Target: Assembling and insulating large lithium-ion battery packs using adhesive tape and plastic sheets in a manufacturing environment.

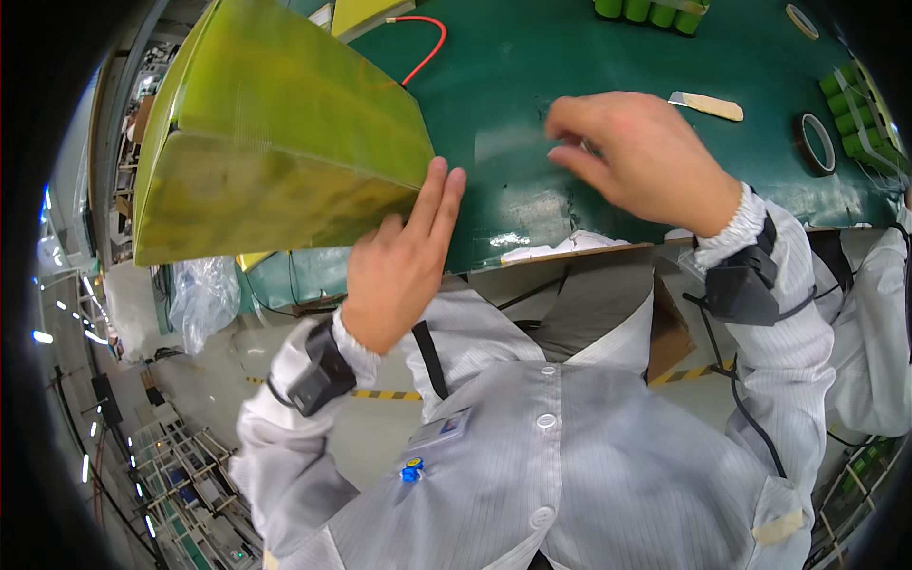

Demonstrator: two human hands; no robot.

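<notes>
A large yellow-green wrapped block with flat sides stands at the left of the green-topped table. My left hand is at its near right corner, with two fingers stretched out along the edge. My right hand hovers over the table to the right of the block, thumb and fingers curled toward each other. Whatever may be between those fingertips is too small or blurred to make out. A faint pale patch shows on the tabletop left of these fingers; I cannot tell whether it is clear film or glare.
A red cable curves out behind the block. To the right lie a scraper, a tape roll and green cylinder packs. Another tape ring sits farther back. A clear plastic bag hangs at the left. Another person's sleeve is at right.
</notes>
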